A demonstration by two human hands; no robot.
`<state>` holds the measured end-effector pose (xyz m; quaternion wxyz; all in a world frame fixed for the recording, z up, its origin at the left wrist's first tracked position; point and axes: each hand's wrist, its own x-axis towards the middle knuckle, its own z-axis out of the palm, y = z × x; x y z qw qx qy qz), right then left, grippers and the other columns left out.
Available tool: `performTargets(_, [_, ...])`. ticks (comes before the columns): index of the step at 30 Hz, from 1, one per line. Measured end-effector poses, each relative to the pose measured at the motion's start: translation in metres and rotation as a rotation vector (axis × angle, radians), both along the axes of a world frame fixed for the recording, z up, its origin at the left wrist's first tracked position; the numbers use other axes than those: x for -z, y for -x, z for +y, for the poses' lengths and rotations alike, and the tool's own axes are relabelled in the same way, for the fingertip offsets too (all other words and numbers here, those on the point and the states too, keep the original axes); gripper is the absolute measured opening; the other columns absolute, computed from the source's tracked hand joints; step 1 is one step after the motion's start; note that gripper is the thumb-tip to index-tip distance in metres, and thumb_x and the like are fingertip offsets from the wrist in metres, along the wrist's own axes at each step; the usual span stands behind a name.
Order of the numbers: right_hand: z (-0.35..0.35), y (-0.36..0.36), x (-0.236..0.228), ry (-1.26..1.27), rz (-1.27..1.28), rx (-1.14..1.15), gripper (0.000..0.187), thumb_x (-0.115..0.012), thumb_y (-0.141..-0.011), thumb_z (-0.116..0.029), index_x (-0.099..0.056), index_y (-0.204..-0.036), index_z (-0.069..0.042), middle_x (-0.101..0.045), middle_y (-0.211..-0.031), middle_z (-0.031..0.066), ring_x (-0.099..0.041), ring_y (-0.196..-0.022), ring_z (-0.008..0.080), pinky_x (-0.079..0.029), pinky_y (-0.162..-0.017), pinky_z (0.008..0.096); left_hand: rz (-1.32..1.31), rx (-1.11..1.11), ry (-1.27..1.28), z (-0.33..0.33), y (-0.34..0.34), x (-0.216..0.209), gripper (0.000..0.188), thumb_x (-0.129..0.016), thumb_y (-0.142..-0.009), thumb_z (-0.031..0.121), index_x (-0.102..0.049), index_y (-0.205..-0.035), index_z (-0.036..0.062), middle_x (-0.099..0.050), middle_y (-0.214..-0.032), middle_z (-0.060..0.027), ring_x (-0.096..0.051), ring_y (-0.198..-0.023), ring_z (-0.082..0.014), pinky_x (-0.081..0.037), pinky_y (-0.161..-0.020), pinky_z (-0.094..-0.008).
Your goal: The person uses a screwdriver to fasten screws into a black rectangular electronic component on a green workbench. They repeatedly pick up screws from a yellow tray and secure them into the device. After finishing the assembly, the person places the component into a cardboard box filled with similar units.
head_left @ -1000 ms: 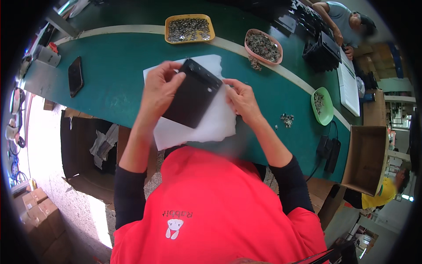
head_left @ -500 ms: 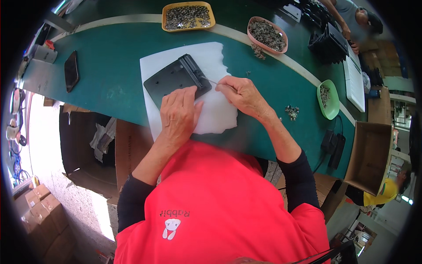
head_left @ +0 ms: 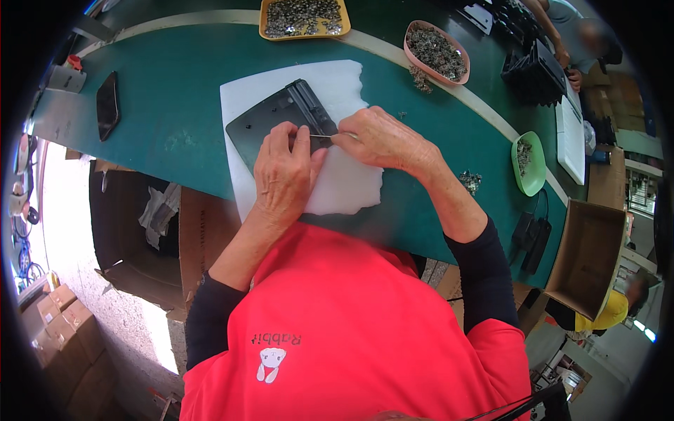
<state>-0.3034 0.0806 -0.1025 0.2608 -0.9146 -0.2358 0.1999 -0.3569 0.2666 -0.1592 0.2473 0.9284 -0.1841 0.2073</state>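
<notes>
A dark grey plastic panel with a raised ribbed strip along one side lies tilted on a white foam sheet. In my right hand is a thin metal rod-like tool, pinched by closed fingers and pointing left across the panel's near edge. My left hand rests over the panel's near corner, its fingers curled together where the tool's tip ends. Whatever sits between those left fingertips is too small to make out. A small dark peg stands on the panel's flat face.
Small metal parts fill a yellow tray, a pink tray and a green tray. Loose parts lie right of my forearm. A phone is at left, a black adapter at right. Another person works at far right.
My left fingers have curled in from lying spread on the panel. My right hand has brought the tool lower, its tip now at my left fingertips. The view has shifted slightly.
</notes>
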Motion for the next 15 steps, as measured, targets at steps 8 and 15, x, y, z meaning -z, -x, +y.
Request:
performTargets(8, [0.000, 0.008, 0.004, 0.127, -0.114, -0.046, 0.027, -0.055, -0.092, -0.024, -0.064, -0.081, -0.001, -0.065, -0.073, 0.0198, -0.064, -0.071, 0.0399, -0.051, -0.065, 0.0477, -0.057, 0.057, -0.113, 0.003, -0.002, -0.001, 0.037, -0.078, -0.073, 0.015, -0.064, -0.102, -0.0024, -0.058, -0.107, -0.0130, -0.059, -0.091, -0.0291, -0.051, -0.076, -0.0377])
performTargets(15, [-0.002, 0.023, 0.030, 0.106, -0.446, -0.067, 0.017, -0.056, -0.092, -0.018, -0.062, -0.083, -0.006, -0.066, -0.070, 0.0131, -0.066, -0.064, 0.0336, -0.052, -0.057, 0.0426, -0.064, 0.090, -0.163, 0.002, -0.003, -0.003, 0.036, -0.078, -0.071, 0.015, -0.065, -0.100, -0.0034, -0.061, -0.106, -0.0138, -0.060, -0.090, -0.0292, -0.052, -0.076, -0.0365])
